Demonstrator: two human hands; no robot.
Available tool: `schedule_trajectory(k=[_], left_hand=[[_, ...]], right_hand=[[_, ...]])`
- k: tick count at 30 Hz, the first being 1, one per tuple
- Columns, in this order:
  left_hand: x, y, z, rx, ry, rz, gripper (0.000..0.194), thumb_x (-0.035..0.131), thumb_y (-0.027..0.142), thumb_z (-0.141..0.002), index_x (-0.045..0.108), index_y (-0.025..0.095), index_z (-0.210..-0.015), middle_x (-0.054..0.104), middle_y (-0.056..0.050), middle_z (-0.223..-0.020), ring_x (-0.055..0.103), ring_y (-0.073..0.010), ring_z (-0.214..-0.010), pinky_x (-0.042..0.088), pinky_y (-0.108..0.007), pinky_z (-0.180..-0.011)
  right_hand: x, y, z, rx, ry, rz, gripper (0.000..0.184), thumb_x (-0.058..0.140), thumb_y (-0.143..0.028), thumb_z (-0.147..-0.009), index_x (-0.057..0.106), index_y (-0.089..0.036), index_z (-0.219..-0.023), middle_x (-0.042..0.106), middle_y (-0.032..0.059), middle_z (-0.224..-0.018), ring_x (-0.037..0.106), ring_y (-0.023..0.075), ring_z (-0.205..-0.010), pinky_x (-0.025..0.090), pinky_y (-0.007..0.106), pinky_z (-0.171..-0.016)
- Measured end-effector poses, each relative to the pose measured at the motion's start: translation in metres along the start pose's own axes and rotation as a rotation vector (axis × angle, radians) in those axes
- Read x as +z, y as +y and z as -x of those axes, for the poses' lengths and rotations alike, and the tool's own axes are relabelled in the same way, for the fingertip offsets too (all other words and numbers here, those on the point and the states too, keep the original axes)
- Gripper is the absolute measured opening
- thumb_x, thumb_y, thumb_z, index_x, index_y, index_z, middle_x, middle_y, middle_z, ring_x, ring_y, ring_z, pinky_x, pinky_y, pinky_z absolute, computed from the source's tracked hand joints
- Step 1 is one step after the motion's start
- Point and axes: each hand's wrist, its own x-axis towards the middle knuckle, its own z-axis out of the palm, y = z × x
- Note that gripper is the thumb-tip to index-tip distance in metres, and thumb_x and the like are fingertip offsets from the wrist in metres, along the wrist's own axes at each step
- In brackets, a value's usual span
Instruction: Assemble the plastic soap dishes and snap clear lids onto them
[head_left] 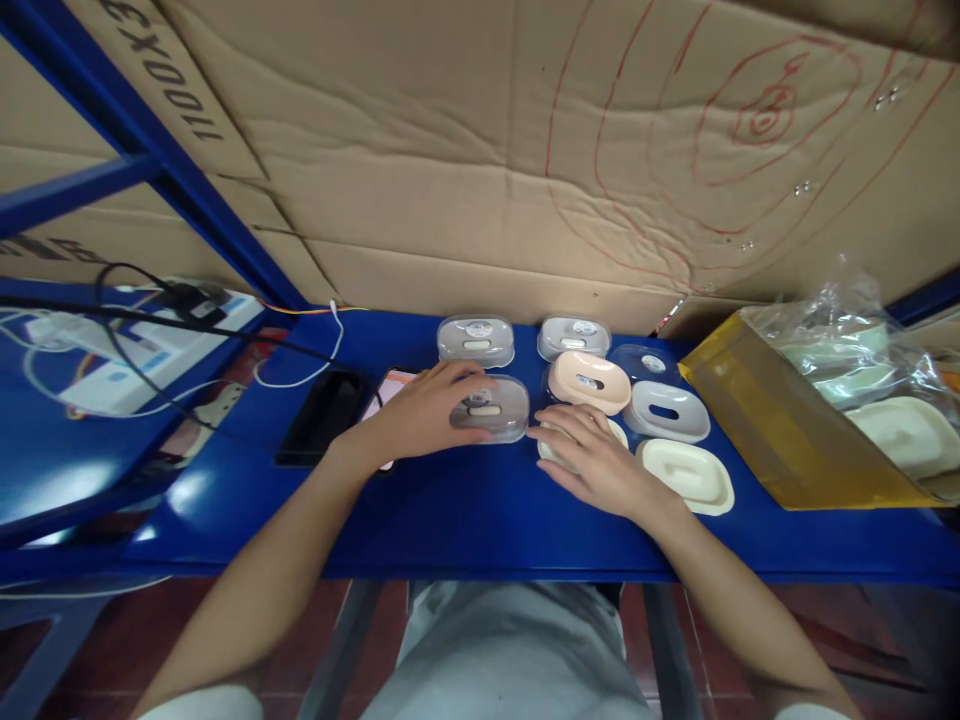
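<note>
My left hand point(424, 410) is closed around the left end of an oval soap box with a clear lid point(504, 408), thumb at the near side and fingers over the far side. Just right of it, my right hand point(596, 460) curls over a cream soap dish point(552, 452), mostly hidden under the fingers. Beyond the right hand lies a peach dish point(600, 383) with an oval slot. Beside that hand are a grey dish point(686, 415) and a cream tray point(694, 478). Two more lidded boxes, one left point(475, 345) and one right point(574, 338), stand at the back.
A clear lid point(637, 362) lies behind the grey dish. On the right, a yellow-taped carton point(780, 430) holds bagged green and cream pieces. A phone point(391, 385) and a black flat object point(321, 415) lie left. Cables and a power strip point(161, 360) sit farther left; cardboard stands behind.
</note>
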Motion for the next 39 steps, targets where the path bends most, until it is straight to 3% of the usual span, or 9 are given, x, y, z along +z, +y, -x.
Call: schedule_trajectory(k=[3, 7, 11, 22, 26, 30, 32, 36, 39], left_hand=[[-0.001, 0.009, -0.002, 0.000, 0.045, 0.060, 0.049, 0.071, 0.060, -0.101, 0.068, 0.024, -0.134, 0.073, -0.009, -0.135, 0.068, -0.0312, -0.128, 0.054, -0.047, -0.111], [0.009, 0.012, -0.007, -0.028, 0.174, -0.012, 0.044, 0.065, 0.051, -0.108, 0.066, 0.019, -0.138, 0.068, -0.014, -0.146, 0.065, -0.0348, -0.136, 0.053, -0.054, -0.113], [0.025, 0.006, -0.010, -0.036, 0.181, -0.021, 0.042, 0.060, 0.043, -0.110, 0.064, 0.017, -0.142, 0.065, -0.017, -0.149, 0.063, -0.0346, -0.140, 0.053, -0.055, -0.116], [0.023, 0.015, -0.009, -0.031, 0.176, -0.037, 0.038, 0.050, 0.037, -0.115, 0.065, 0.020, -0.146, 0.063, -0.016, -0.154, 0.061, -0.0360, -0.141, 0.050, -0.058, -0.115], [0.014, 0.025, -0.007, 0.129, 0.282, 0.058, 0.030, 0.053, 0.036, -0.114, 0.068, 0.022, -0.137, 0.070, -0.013, -0.140, 0.066, -0.0285, -0.132, 0.053, -0.047, -0.110], [0.007, 0.048, 0.000, 0.391, 0.557, 0.028, 0.014, 0.061, 0.032, -0.110, 0.068, 0.021, -0.113, 0.074, -0.009, -0.106, 0.071, -0.0227, -0.097, 0.055, -0.038, -0.085], [0.007, 0.063, 0.005, 0.500, 0.617, -0.027, 0.015, 0.062, 0.034, -0.108, 0.066, 0.020, -0.105, 0.072, -0.008, -0.097, 0.067, -0.0221, -0.085, 0.052, -0.037, -0.076], [0.014, 0.083, 0.009, 0.608, 0.491, -0.150, 0.018, 0.065, 0.031, -0.106, 0.065, 0.020, -0.092, 0.070, -0.004, -0.086, 0.064, -0.0198, -0.077, 0.049, -0.035, -0.073], [0.024, 0.085, 0.008, 0.636, 0.347, -0.233, 0.023, 0.064, 0.031, -0.108, 0.067, 0.019, -0.088, 0.068, -0.002, -0.082, 0.063, -0.0188, -0.075, 0.048, -0.035, -0.073]], right_hand=[[0.003, -0.003, -0.001, -0.025, 0.014, 0.018, 0.036, 0.056, -0.031, -0.112, 0.064, -0.021, -0.145, 0.071, 0.0165, -0.143, 0.063, 0.0321, -0.137, 0.050, 0.055, -0.114], [0.011, -0.007, -0.001, -0.035, -0.035, 0.063, 0.040, 0.055, -0.033, -0.112, 0.061, -0.016, -0.148, 0.070, 0.0188, -0.146, 0.062, 0.0335, -0.137, 0.048, 0.055, -0.115], [0.022, -0.014, -0.002, -0.055, -0.147, 0.015, 0.045, 0.058, -0.035, -0.111, 0.057, -0.018, -0.154, 0.068, 0.0171, -0.151, 0.059, 0.0330, -0.142, 0.045, 0.055, -0.118], [0.028, -0.022, -0.004, -0.140, -0.106, -0.033, 0.021, 0.068, -0.039, -0.107, 0.068, -0.019, -0.114, 0.078, 0.0095, -0.137, 0.068, 0.0270, -0.117, 0.046, 0.043, -0.097], [0.022, -0.023, -0.006, -0.109, 0.038, -0.071, 0.018, 0.059, -0.037, -0.113, 0.067, -0.020, -0.110, 0.084, 0.0062, -0.113, 0.071, 0.0234, -0.105, 0.043, 0.041, -0.095], [0.010, -0.017, -0.006, -0.041, 0.179, -0.061, 0.015, 0.058, -0.035, -0.114, 0.067, -0.023, -0.116, 0.084, 0.0040, -0.107, 0.073, 0.0223, -0.104, 0.042, 0.040, -0.097], [0.004, -0.012, -0.005, -0.011, 0.233, -0.026, 0.013, 0.060, -0.033, -0.113, 0.067, -0.024, -0.119, 0.085, 0.0037, -0.109, 0.074, 0.0228, -0.105, 0.042, 0.040, -0.098], [0.001, -0.003, -0.004, 0.007, 0.332, 0.098, 0.014, 0.067, -0.031, -0.109, 0.069, -0.025, -0.121, 0.085, 0.0045, -0.115, 0.074, 0.0244, -0.109, 0.043, 0.042, -0.100], [0.009, 0.003, -0.007, 0.025, 0.291, 0.150, 0.013, 0.066, -0.033, -0.110, 0.072, -0.025, -0.117, 0.085, 0.0047, -0.116, 0.074, 0.0242, -0.109, 0.045, 0.042, -0.100]])
